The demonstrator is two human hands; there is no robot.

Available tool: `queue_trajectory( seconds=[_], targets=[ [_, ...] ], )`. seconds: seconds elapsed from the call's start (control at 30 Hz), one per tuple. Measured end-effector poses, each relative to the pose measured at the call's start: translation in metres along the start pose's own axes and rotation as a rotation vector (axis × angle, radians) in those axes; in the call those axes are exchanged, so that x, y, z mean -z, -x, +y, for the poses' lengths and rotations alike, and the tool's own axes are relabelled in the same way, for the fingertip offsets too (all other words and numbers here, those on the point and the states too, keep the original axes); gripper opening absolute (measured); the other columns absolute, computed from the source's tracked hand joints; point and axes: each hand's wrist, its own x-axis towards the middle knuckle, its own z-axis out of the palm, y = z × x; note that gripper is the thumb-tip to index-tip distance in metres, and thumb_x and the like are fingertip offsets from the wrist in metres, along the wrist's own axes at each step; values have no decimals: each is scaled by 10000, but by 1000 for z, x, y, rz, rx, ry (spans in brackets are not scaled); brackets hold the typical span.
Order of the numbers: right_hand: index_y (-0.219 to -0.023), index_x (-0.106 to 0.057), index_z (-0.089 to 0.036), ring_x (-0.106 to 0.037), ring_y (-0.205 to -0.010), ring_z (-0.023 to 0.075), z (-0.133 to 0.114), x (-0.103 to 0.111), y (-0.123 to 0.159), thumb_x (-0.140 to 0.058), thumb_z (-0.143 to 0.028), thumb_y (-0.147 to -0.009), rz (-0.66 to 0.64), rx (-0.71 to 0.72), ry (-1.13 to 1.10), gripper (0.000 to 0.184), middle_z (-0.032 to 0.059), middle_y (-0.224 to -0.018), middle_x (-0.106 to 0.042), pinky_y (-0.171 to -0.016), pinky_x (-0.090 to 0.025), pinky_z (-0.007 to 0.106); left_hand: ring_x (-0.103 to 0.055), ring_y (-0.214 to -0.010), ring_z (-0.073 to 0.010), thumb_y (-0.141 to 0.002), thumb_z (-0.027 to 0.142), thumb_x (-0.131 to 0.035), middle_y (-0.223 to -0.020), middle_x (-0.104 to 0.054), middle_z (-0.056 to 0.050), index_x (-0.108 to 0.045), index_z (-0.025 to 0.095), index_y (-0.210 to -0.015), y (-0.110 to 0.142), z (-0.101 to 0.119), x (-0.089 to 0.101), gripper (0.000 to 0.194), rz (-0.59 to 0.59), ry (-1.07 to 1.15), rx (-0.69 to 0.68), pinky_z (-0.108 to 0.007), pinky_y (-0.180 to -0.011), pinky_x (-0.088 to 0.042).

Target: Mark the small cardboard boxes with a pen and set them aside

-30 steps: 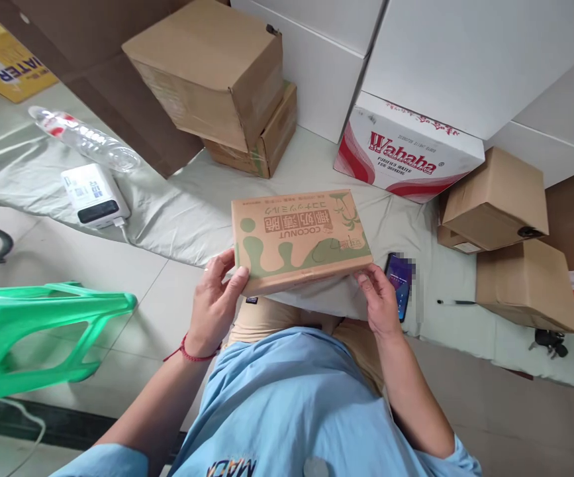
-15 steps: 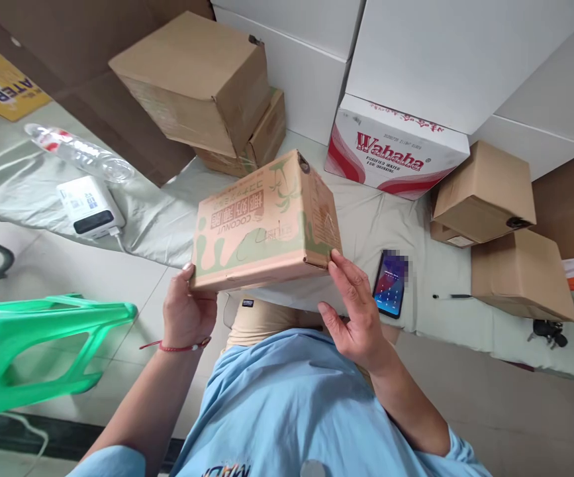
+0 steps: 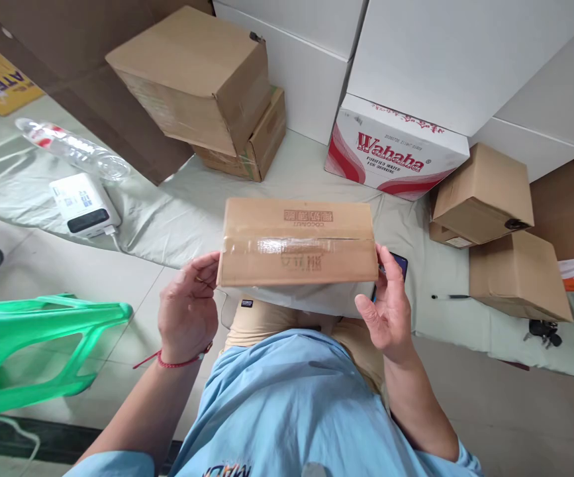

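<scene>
A brown cardboard box (image 3: 299,228) with COCONUT printed on it is held between my two hands, its clear-taped face turned up toward me. My left hand (image 3: 189,308) presses its fingers against the box's left end. At the right end my right hand (image 3: 388,305) touches with its fingertips, thumb held apart from the box. The undersides of the fingers are partly hidden. Behind my right fingers lies a phone (image 3: 400,265), mostly covered by the hand and the box.
Stacked cartons (image 3: 187,79) stand at the back left, and a white-and-red Wahaha carton (image 3: 396,149) at the back. Smaller boxes (image 3: 518,271), a pen (image 3: 450,297) and keys (image 3: 545,331) are on the right. Leftward are a plastic bottle (image 3: 75,151), a power bank (image 3: 85,205) and a green stool (image 3: 43,358).
The box has turned from a tilted side view so its taped face shows, now level. My right hand has moved right and the left has shifted its grip on the end.
</scene>
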Motion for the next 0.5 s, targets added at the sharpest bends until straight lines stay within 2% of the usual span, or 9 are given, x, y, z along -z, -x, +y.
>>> queue_trajectory(
  seconds=[0.1, 0.23, 0.37, 0.5],
  targets=[
    [-1720, -301, -343, -385, -1637, 323, 10, -3, -2, -634, -462, -1034, 54, -31, -176, 772, 85, -1774, -379, -1310, -403, 572, -781, -993, -224, -885, 518, -780, -1053, -847, -83, -867, 189, -1069, 4, -4, -3, 387, -57, -35, -24, -295, -863, -606],
    [-1676, -392, -336, -482, -1579, 306, 25, -8, 5, -674, -427, -1015, 143, -110, -323, 724, 102, -1711, -478, -1264, -466, 527, -782, -1100, -279, -892, 547, -795, -1112, -845, -101, -871, 220, -1128, 7, -11, -2, 411, -82, -74, -12, -348, -927, -633],
    [-1495, -604, -268, -673, -1364, 289, 41, -15, 23, -708, -460, -995, 165, -309, -263, 545, 129, -1490, -680, -1180, -535, 480, -774, -1160, -298, -907, 535, -781, -1103, -853, -93, -894, 232, -1026, 9, -18, -2, 345, -44, -82, -14, -374, -986, -630],
    [-1331, -704, -246, -724, -1235, 247, 53, -16, 30, -689, -485, -1012, 220, -414, -192, 399, 102, -1296, -775, -1120, -549, 418, -728, -1290, -350, -932, 552, -741, -1256, -825, -103, -875, 256, -1157, 18, -14, -3, 395, -110, -148, -24, -467, -1118, -580]
  ],
)
